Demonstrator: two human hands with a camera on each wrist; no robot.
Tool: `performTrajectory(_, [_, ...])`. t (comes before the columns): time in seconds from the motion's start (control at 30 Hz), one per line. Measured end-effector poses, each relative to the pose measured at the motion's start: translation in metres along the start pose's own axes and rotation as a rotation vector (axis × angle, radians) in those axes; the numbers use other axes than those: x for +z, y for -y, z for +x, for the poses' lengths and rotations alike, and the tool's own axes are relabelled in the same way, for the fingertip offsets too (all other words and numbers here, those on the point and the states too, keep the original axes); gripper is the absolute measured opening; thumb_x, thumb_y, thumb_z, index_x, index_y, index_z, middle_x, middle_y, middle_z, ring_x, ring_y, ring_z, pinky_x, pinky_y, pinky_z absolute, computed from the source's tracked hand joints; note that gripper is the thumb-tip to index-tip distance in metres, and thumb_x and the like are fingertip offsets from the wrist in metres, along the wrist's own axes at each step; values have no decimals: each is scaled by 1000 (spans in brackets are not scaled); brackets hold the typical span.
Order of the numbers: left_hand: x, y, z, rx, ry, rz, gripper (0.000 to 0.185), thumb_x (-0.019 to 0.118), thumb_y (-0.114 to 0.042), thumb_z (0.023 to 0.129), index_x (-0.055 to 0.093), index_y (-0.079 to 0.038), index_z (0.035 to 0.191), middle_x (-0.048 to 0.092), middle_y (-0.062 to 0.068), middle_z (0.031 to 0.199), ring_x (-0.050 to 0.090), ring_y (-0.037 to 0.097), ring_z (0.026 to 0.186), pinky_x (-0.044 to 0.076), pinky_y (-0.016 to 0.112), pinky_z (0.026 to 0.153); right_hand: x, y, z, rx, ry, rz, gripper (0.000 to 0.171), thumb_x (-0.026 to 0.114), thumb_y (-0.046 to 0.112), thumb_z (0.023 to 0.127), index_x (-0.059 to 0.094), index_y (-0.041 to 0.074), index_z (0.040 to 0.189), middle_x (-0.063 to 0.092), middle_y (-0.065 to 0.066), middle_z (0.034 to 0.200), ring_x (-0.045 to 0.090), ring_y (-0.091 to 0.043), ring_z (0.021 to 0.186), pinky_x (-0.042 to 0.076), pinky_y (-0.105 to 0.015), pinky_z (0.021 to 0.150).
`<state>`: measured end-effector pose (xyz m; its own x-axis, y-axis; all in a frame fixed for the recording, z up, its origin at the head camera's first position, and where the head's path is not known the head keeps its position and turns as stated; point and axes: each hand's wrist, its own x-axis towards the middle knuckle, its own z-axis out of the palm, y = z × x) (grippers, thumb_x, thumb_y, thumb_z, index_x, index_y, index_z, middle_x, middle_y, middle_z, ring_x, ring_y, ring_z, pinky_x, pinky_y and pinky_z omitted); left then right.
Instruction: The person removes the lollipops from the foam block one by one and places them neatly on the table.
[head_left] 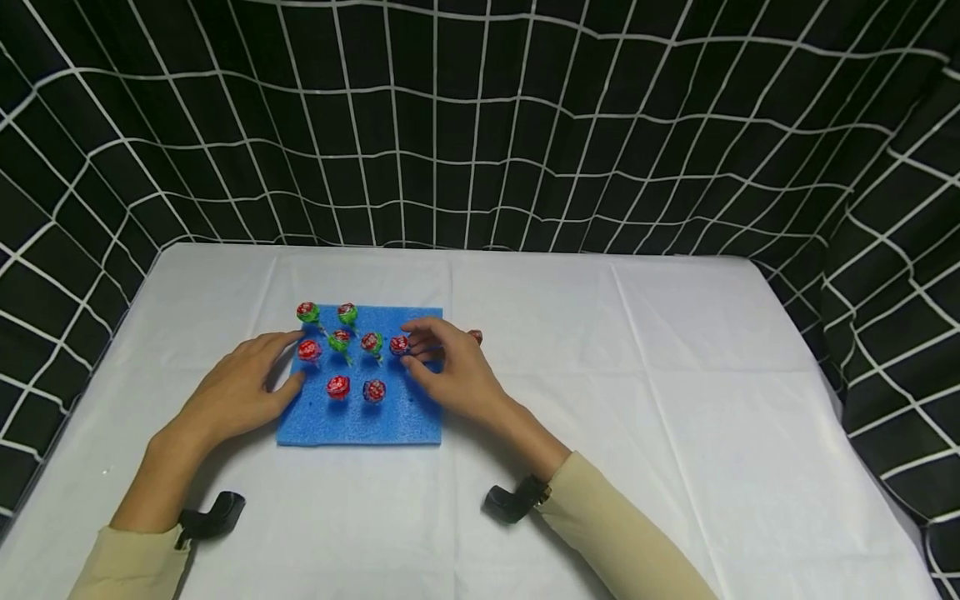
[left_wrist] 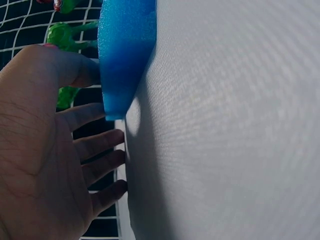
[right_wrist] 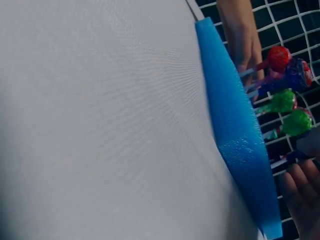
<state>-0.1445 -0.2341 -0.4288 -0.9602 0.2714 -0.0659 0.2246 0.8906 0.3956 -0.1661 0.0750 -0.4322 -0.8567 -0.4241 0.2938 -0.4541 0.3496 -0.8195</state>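
Note:
A blue foam board (head_left: 315, 429) lies flat with several wrapped lollipops standing in it on their sticks, including a green-and-red one (head_left: 371, 342) and a red one (head_left: 338, 387). At the board's left edge rests my left hand (head_left: 240, 387), fingers loosely spread and thumb apart, holding nothing. My right hand (head_left: 461, 371) reaches over the right edge, its curled fingers and thumb round a red-and-blue lollipop (head_left: 400, 344) in the right part of the group. In the right wrist view, that hand (right_wrist: 302, 190) partly hides the candy.
Another small reddish-brown round thing (head_left: 476, 336) shows just behind the right hand; its lower part is hidden. A white cloth (head_left: 600, 417) covers the table. Behind it hangs a black curtain (head_left: 495, 125) with white grid lines.

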Motion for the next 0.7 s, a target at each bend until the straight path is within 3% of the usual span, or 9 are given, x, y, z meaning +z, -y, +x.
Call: performTrajectory(0.7, [0, 1, 1, 3, 1, 0, 67, 59, -39, 104, 42, -6, 160, 47, 28, 161, 40, 53, 150, 32, 74, 122, 8, -3, 3, -11, 16, -81, 33, 69, -1, 97, 65, 3, 130, 76, -15, 111, 75, -23, 97, 64, -30, 89])
